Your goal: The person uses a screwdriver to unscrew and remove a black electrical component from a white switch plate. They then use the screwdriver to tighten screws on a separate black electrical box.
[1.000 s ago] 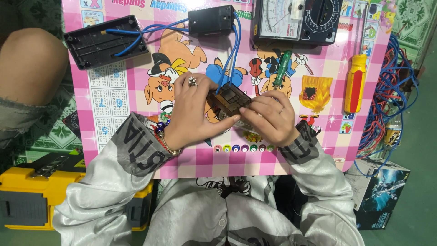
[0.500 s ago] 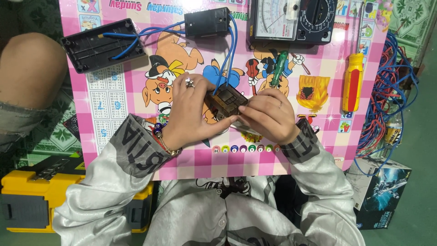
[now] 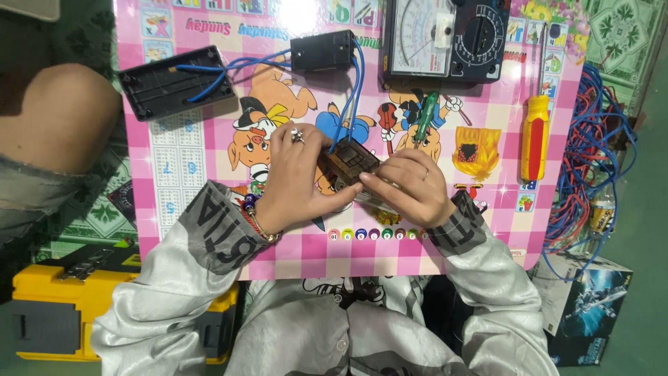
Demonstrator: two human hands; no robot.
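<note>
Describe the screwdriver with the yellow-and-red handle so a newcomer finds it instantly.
Start at the pink cartoon-print table and go to its edge beside the tangle of blue wires. Below the analog multimeter lies the yellow-and-red screwdriver, untouched. The green-handled screwdriver is slimmer and nearer the right hand.

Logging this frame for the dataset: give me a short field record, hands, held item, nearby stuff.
left hand: grips brown part from left
right hand: grips same part from right
part: small brown block, blue wires run up to black box
surface: pink cartoon mat
tools: meter, red-yellow screwdriver, green screwdriver
also: open black case, yellow toolbox
</note>
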